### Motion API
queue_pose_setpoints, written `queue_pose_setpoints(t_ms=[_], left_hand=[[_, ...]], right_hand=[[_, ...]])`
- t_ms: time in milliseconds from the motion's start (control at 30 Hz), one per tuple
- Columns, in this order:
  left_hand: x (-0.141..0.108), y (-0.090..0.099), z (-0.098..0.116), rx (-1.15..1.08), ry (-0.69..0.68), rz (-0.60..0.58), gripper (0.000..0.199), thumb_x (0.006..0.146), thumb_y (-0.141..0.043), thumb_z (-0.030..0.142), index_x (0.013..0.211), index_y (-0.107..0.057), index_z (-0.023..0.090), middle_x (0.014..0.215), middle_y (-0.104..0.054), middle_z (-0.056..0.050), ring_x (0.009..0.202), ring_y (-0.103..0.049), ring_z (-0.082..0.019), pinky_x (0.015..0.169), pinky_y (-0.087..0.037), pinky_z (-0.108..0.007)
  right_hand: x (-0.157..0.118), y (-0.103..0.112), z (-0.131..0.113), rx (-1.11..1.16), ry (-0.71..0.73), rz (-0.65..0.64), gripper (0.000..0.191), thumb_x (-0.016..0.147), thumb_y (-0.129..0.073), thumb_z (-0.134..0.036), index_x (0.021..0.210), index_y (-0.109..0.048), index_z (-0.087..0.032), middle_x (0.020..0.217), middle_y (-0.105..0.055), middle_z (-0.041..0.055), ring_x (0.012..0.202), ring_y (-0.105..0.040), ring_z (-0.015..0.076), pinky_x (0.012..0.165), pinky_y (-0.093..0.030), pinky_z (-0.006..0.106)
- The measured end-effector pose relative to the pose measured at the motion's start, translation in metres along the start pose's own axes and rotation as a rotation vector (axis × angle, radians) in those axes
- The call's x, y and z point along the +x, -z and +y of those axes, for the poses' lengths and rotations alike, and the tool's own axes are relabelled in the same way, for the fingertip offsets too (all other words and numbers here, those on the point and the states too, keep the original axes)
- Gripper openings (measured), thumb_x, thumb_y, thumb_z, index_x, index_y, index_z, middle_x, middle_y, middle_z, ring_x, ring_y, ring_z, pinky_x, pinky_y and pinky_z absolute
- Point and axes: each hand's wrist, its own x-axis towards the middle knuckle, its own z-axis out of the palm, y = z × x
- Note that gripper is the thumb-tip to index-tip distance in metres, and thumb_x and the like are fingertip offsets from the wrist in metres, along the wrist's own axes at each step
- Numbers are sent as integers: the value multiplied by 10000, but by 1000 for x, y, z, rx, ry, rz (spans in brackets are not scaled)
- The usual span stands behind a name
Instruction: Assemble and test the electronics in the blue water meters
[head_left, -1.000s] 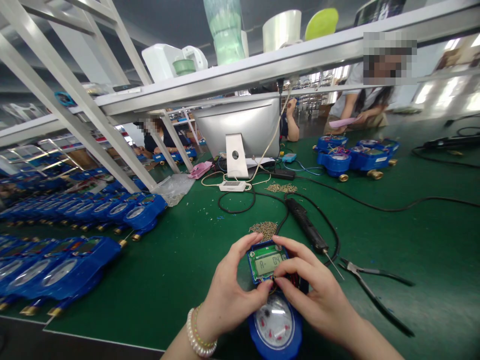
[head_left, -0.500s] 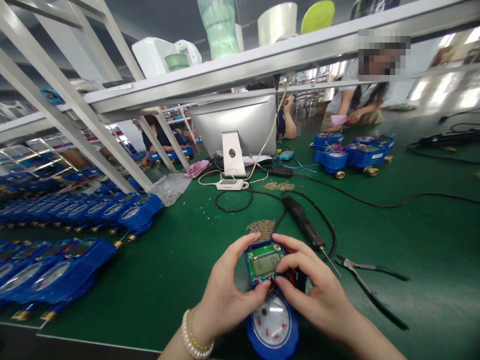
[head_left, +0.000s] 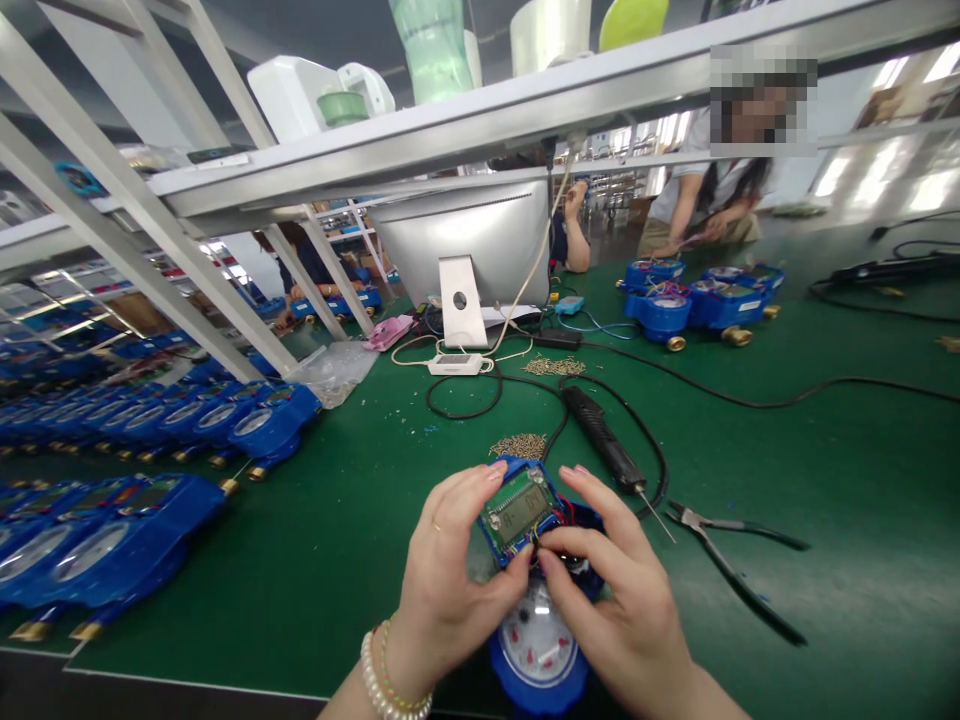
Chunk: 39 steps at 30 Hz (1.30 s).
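A blue water meter (head_left: 538, 690) with a round clear dial lies in front of me, its housing open at the far end. My left hand (head_left: 446, 575) grips a green circuit board (head_left: 517, 512) with an LCD screen between thumb and fingers, tilted over the housing. Beside the board's lower edge, thumb and index finger of my right hand (head_left: 626, 585) pinch at the thin coloured wires; the fingertips partly hide them. More red wires show in the housing to the right of the board.
Small screws (head_left: 519, 446) lie in a heap just beyond the meter. To the right are a black electric screwdriver (head_left: 604, 435) and cutting pliers (head_left: 739, 570). Rows of blue meters (head_left: 135, 530) stand at left. A monitor (head_left: 465, 240) stands under the shelf; co-workers sit beyond.
The circuit board has turned and tilted in my left hand, now slanting up to the right and uncovering more of the housing. My right fingers have moved from the board's edge down to the wires.
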Motion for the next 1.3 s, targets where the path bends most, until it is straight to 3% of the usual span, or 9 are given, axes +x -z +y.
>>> queue_pose_setpoints(t_ms=[400, 600, 900, 1300], left_hand=[[-6, 2, -1, 37, 53, 32, 653, 717, -683, 137, 1303, -403, 200, 1217, -567, -96, 1148, -528, -245, 986, -459, -416], [-6, 1, -2, 28, 60, 35, 655, 717, -681, 127, 1303, -396, 194, 1219, -564, -96, 1150, -523, -241, 997, -450, -410], [-7, 1, -1, 57, 39, 33, 664, 701, -680, 104, 1299, -403, 186, 1213, -567, -92, 1149, -512, -242, 996, -451, -398], [-7, 0, 0, 69, -21, 20, 633, 723, -675, 85, 1298, -419, 156, 1228, -571, -97, 1166, -494, -234, 1006, -446, -392]], right_hand=[[5, -10, 0, 60, -149, -81, 82, 824, -579, -203, 831, -655, -234, 1391, -440, 74, 1325, -357, 302, 1027, -371, 590], [5, -6, -1, 82, -165, -83, 90, 841, -574, -213, 814, -654, -245, 1385, -442, 52, 1328, -352, 294, 1035, -365, 575], [4, -6, -4, 15, -103, -25, 74, 837, -570, -175, 830, -627, -223, 1353, -468, 72, 1312, -371, 284, 1030, -380, 533], [3, -4, -10, -167, 118, 22, 118, 816, -573, -99, 891, -616, -179, 1330, -500, 110, 1304, -378, 311, 1021, -376, 560]])
